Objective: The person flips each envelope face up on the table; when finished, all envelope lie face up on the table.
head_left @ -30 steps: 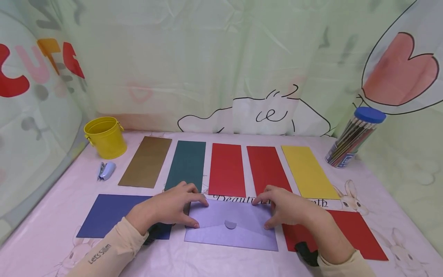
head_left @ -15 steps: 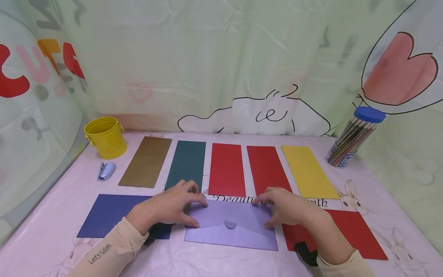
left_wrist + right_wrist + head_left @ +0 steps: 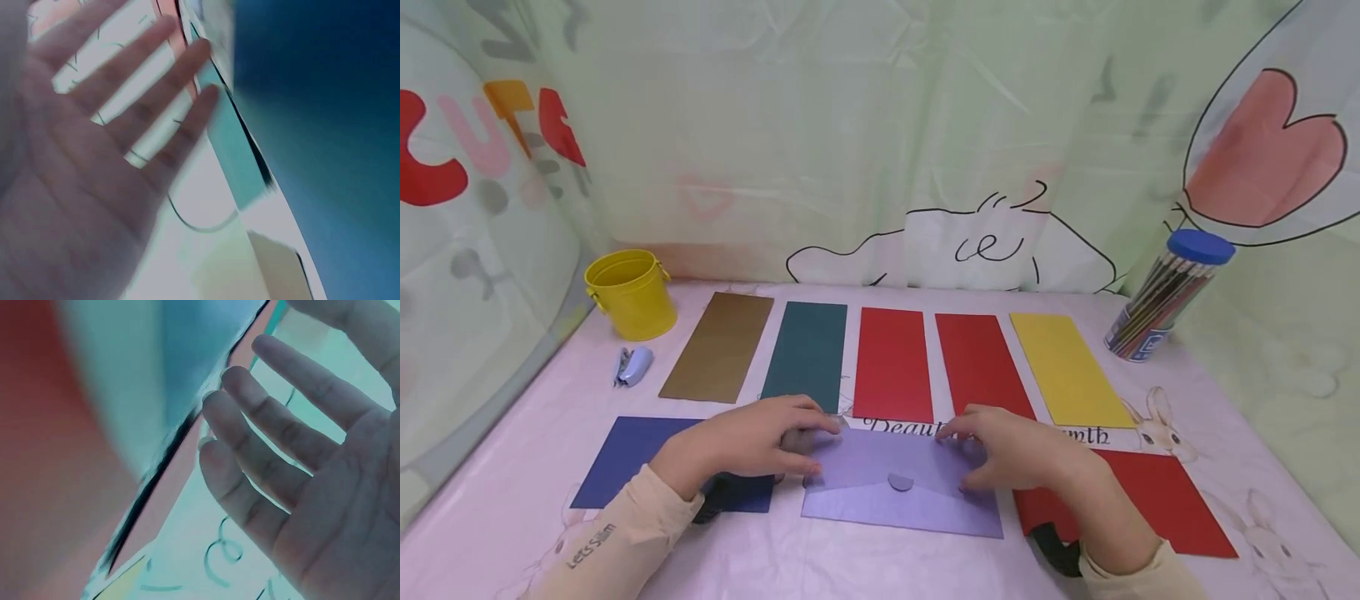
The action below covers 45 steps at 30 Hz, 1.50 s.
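Observation:
A lavender envelope [image 3: 880, 508] lies flat on the table, its pointed flap folded down and a small round tab at the flap's tip. By the envelope's left end is my left hand [image 3: 763, 440], thumb and fingers apart, holding nothing. Over the right part of the envelope is my right hand [image 3: 1011, 450], its fingers also apart; whether they touch the paper I cannot tell. In the left wrist view the fingers of the left hand [image 3: 100, 144] are spread and nearly straight. The right hand [image 3: 312, 462] shows loosely bent fingers around nothing in the right wrist view.
Brown [image 3: 718, 346], green [image 3: 805, 354], two red and yellow [image 3: 1071, 367] envelope-sized cards line the back. A blue card [image 3: 625, 458] lies left, a red card [image 3: 1165, 500] right. A yellow bucket [image 3: 632, 296], small stapler [image 3: 632, 367] and pencil tub [image 3: 1168, 296] stand beyond.
My left hand has shifted slightly left, off the envelope's end. My right hand has moved a little left over the envelope. The envelope stays in place.

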Each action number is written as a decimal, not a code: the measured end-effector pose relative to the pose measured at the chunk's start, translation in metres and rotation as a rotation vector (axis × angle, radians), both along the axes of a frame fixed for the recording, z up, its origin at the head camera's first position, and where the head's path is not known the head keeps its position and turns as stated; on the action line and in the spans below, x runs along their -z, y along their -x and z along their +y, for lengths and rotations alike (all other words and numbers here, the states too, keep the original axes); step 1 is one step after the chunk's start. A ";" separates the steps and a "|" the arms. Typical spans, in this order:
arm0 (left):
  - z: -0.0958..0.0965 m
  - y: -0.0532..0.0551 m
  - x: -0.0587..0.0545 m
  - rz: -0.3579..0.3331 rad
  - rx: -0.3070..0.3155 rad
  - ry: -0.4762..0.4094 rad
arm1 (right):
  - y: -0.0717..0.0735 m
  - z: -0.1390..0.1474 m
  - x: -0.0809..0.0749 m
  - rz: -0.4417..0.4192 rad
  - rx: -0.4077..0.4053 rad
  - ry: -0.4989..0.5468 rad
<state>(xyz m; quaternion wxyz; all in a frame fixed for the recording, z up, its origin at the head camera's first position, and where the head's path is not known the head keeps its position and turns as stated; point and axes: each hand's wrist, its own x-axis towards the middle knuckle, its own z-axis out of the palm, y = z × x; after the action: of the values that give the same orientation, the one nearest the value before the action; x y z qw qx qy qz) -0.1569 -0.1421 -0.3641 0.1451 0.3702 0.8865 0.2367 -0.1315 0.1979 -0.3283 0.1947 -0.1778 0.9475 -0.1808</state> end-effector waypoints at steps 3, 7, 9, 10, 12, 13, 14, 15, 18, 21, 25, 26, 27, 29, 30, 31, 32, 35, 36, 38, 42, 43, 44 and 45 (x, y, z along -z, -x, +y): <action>-0.023 -0.004 -0.003 -0.042 -0.039 -0.053 | -0.001 -0.016 -0.004 0.021 -0.057 0.030; -0.064 -0.014 -0.006 -0.030 -0.106 -0.072 | -0.002 -0.047 -0.004 0.047 -0.139 0.045; -0.087 -0.019 -0.005 0.007 -0.125 -0.085 | -0.003 -0.064 -0.004 0.059 -0.185 0.046; -0.097 -0.021 -0.004 0.028 -0.135 -0.088 | -0.003 -0.073 -0.004 0.065 -0.207 0.042; -0.118 -0.026 -0.002 0.060 -0.167 -0.085 | -0.004 -0.090 -0.002 0.079 -0.243 0.029; -0.128 -0.028 -0.001 0.075 -0.185 -0.083 | -0.005 -0.098 -0.001 0.084 -0.256 0.022; -0.137 -0.030 0.001 0.089 -0.200 -0.079 | -0.005 -0.106 0.000 0.091 -0.271 0.015; -0.146 -0.032 0.003 0.095 -0.218 -0.070 | -0.005 -0.114 0.001 0.094 -0.283 0.009; -0.172 -0.035 0.011 0.128 -0.227 -0.090 | -0.004 -0.134 0.005 0.103 -0.321 0.008; -0.191 -0.038 0.021 0.135 -0.198 -0.117 | -0.004 -0.151 0.009 0.130 -0.379 0.002; -0.203 -0.041 0.030 0.123 -0.159 -0.117 | -0.005 -0.166 0.015 0.170 -0.439 -0.045; -0.204 -0.041 0.031 0.129 -0.150 -0.113 | -0.006 -0.168 0.016 0.176 -0.446 -0.060; -0.205 -0.041 0.032 0.138 -0.143 -0.103 | -0.007 -0.170 0.017 0.175 -0.451 -0.068; -0.203 -0.041 0.032 0.153 -0.150 -0.083 | -0.009 -0.172 0.018 0.165 -0.457 -0.076; -0.202 -0.041 0.032 0.164 -0.154 -0.075 | -0.010 -0.173 0.019 0.156 -0.457 -0.077; -0.201 -0.041 0.031 0.171 -0.160 -0.065 | -0.011 -0.173 0.019 0.147 -0.455 -0.074; -0.200 -0.042 0.031 0.175 -0.166 -0.059 | -0.012 -0.173 0.020 0.140 -0.453 -0.074; -0.197 -0.043 0.030 0.174 -0.185 -0.058 | -0.014 -0.173 0.021 0.124 -0.439 -0.076; -0.197 -0.044 0.030 0.170 -0.191 -0.061 | -0.014 -0.174 0.021 0.121 -0.435 -0.078; -0.197 -0.044 0.029 0.156 -0.197 -0.070 | -0.014 -0.174 0.021 0.129 -0.438 -0.084; -0.201 -0.044 0.028 0.134 -0.184 -0.117 | -0.012 -0.174 0.022 0.154 -0.462 -0.079; -0.202 -0.044 0.028 0.133 -0.176 -0.134 | -0.011 -0.173 0.022 0.161 -0.471 -0.073; -0.203 -0.044 0.027 0.132 -0.175 -0.147 | -0.010 -0.172 0.021 0.162 -0.475 -0.060; -0.203 -0.044 0.026 0.131 -0.170 -0.163 | -0.009 -0.171 0.021 0.158 -0.477 -0.040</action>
<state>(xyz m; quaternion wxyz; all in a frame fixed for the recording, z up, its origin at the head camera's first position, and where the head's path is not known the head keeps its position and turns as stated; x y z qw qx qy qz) -0.1130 -0.3456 -0.3901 0.0359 0.3190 0.9001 0.2945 -0.1225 0.0267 -0.3493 0.1606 -0.4063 0.8944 -0.0962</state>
